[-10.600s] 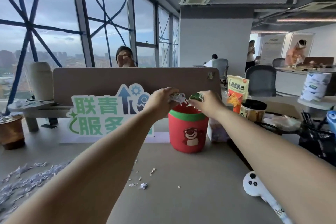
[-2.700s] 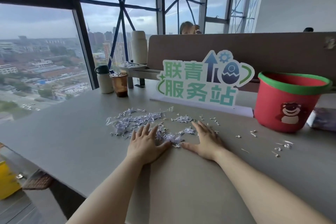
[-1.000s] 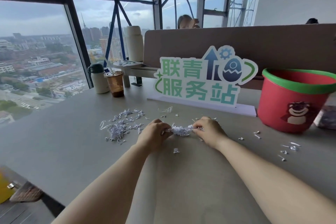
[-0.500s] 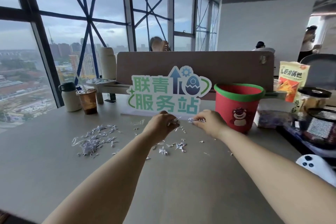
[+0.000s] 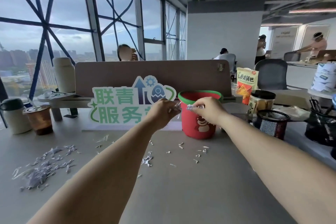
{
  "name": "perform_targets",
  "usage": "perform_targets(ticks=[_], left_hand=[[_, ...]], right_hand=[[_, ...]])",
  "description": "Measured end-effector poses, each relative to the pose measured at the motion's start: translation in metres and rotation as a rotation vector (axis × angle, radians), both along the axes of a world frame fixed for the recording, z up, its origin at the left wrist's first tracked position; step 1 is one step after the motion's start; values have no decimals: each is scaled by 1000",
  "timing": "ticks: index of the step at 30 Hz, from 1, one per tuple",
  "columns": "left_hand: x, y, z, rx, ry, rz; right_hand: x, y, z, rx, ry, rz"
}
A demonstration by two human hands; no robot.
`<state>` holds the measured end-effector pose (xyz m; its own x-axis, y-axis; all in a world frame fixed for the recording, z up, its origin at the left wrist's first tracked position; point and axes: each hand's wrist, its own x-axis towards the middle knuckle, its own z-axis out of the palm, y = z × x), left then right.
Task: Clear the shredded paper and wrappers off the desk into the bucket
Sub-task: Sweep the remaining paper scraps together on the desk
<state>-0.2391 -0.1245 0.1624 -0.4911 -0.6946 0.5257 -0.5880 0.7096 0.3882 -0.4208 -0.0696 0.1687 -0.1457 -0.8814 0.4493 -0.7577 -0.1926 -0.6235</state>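
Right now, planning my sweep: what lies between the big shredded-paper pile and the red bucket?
Head view: small scattered white paper shreds and the left forearm.

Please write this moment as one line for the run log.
left hand: pinches shredded paper | right hand: pinches shredded paper | bucket: upright, behind hands | desk: shred pile lies left

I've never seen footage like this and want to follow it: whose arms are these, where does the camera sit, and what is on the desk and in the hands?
There is no machine here: these are one person's bare arms, filmed by a wide-angle camera worn on their head, looking forward and down. The left hand and right hand each pinch a tuft of shredded paper beside the red bucket, near its green rim. On the desk lie a pile of shreds at the left and scattered bits nearer the bucket. Behind stand a green sign and a drink cup.
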Motion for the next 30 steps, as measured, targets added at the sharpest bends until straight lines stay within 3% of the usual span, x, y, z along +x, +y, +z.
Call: perform_targets(ticks=[17,24,30], left_hand=[[-112,-92,55,-90,33,-69],[-139,-123,36,-33,-123,-63],[-140,-122,36,-30,-203,-43]], right_hand=[[-88,-92,55,-21,-56,-122],[-108,-128,30,131,43,-116],[-113,-125,28,130,101,-122]])
